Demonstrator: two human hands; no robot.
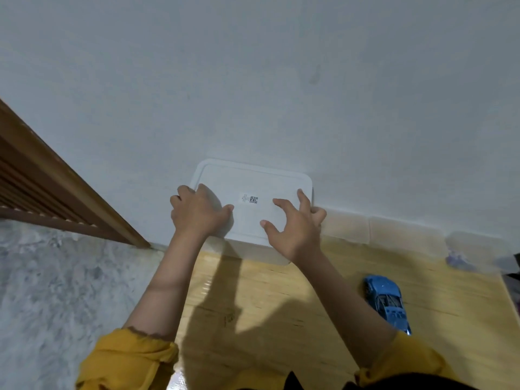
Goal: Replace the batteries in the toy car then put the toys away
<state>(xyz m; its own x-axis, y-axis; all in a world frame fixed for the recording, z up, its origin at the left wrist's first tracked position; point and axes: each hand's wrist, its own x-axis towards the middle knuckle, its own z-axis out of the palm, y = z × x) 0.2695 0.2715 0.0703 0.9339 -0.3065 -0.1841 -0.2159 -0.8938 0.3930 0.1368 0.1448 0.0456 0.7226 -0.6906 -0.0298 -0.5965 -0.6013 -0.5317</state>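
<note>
A white storage box with its lid [253, 181] on stands on the wooden floor against the pale wall. A small label with a code is stuck on the lid. My left hand [198, 213] grips the lid's left edge, fingers curled over the rim and thumb on top. My right hand [295, 223] grips the right edge, thumb and two fingers spread on top, the others wrapped round the corner. A blue toy car [387, 301] lies on the floor to the right, behind my right forearm.
A wooden slatted door frame [56, 192] runs along the left, with a grey marbled floor [56, 291] below it. A small purple object [457, 260] lies by the skirting at far right. Yellow wooden flooring [267, 319] stretches between my arms.
</note>
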